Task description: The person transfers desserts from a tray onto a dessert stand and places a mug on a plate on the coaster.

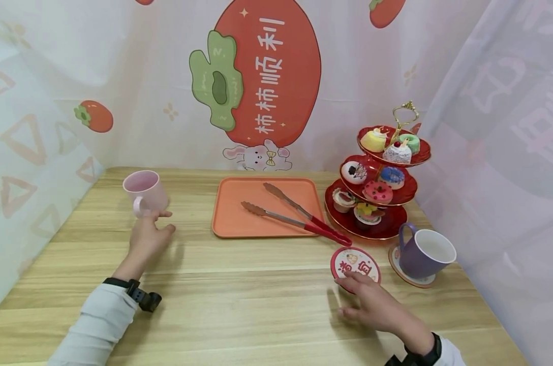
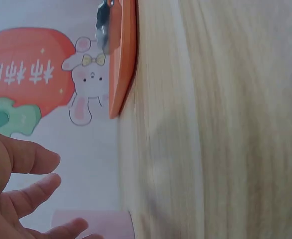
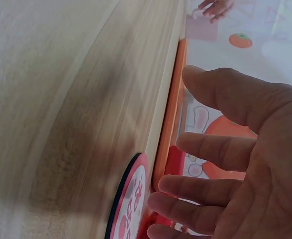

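Observation:
On the left of the table stands a pink mug (image 1: 147,194), its handle facing the person. My left hand (image 1: 150,235) is at the handle's near side, fingers loosely bent and apart. In the left wrist view, those fingers (image 2: 29,201) have nothing pinched between them, and part of the mug (image 2: 98,221) shows below. Whether a fingertip touches the mug, I cannot tell. Over the near edge of a round red-rimmed coaster (image 1: 355,264) hovers my right hand (image 1: 377,307). Its fingers (image 3: 205,191) are spread and hold nothing, and the coaster (image 3: 131,204) lies flat beneath.
An orange tray (image 1: 231,223) lies at the back middle, with red-handled tongs (image 1: 285,219) across it. Right of it rises a three-tier red stand (image 1: 395,223) bearing several small cakes and donuts. A purple mug (image 1: 420,259) sits on another coaster (image 1: 429,280) at the right.

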Demonstrator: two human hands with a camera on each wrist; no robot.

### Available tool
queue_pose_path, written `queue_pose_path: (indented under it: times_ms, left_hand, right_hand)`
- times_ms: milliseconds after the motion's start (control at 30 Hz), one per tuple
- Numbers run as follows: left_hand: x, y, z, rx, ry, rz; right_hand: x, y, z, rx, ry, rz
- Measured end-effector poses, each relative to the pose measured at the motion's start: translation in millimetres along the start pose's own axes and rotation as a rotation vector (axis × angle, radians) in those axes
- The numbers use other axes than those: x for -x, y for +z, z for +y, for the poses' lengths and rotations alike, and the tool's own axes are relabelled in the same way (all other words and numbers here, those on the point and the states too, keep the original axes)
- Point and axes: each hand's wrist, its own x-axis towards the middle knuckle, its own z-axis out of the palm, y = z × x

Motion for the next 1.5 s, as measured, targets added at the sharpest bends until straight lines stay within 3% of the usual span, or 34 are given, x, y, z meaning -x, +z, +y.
queue_pose_path:
  times_ms: [200, 333, 467, 667, 1033, 1167, 1500]
  left_hand:
    - [-10.1, -6.3, -8.9, 0.052, -0.098, 0.161]
    - [-15.1, -10.0, -13.6, 0.11, -0.206, 0.212]
    - [-18.4, -12.7, -18.2, 0.179, -0.298, 0.208]
    - [-25.4, -13.3, -26.2, 0.345, -0.404, 0.145]
    - [-32.6, -17.5, -35.3, 0.688, -0.487, 0.043]
    - [-34.9, -19.2, -38.7, 0.784, -0.507, 0.047]
    - [-37.9, -20.6, -37.7, 0.82, -0.487, 0.089]
  right_hand:
    - [1, 1.7, -4, 0.012, -0.028, 0.007]
    - [2, 4.0, -7, 0.027, -0.057, 0.032]
    - [4, 5.5, -9, 0.03, -0.075, 0.044]
    - [4, 7.2, -10, 0.017, -0.089, 0.027]
    - [3, 10.3, -9, 0.026, -0.072, -0.024]
    - [3, 10.7, -10, 0.028, -0.074, -0.028]
    - [2, 10.4, -9, 0.027, -0.089, -0.031]
